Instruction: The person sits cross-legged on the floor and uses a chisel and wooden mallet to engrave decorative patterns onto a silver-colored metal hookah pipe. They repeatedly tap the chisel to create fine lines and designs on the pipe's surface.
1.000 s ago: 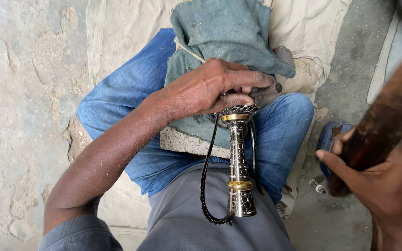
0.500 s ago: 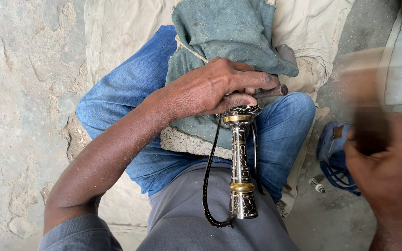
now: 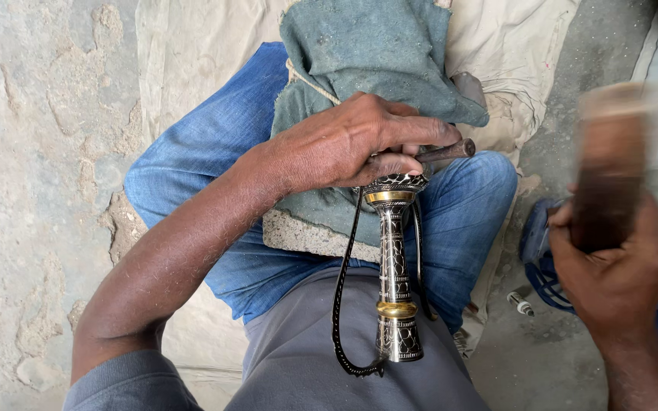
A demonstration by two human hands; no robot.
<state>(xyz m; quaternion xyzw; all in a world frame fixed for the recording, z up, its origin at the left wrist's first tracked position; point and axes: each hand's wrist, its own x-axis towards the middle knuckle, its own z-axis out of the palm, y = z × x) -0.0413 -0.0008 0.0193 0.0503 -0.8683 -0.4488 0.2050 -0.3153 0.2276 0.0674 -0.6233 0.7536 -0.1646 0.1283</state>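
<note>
Where cloth [image 3: 192, 61] covers it, cracked concrete floor [image 3: 32, 152], rough, pitted.

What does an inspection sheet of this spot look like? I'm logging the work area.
Surface: cracked concrete floor with a beige cloth spread on it.
Job's things: engraved metal stem upright against the lap; thin metal punch at its top; blurred wooden mallet.
Clutter: grey-green rag, stone block on the jeans.
Hands: left hand grips the punch; right hand grips the mallet.
Cables: black cord looping beside the stem.
Surroundings: blue sandal, small screw.
</note>
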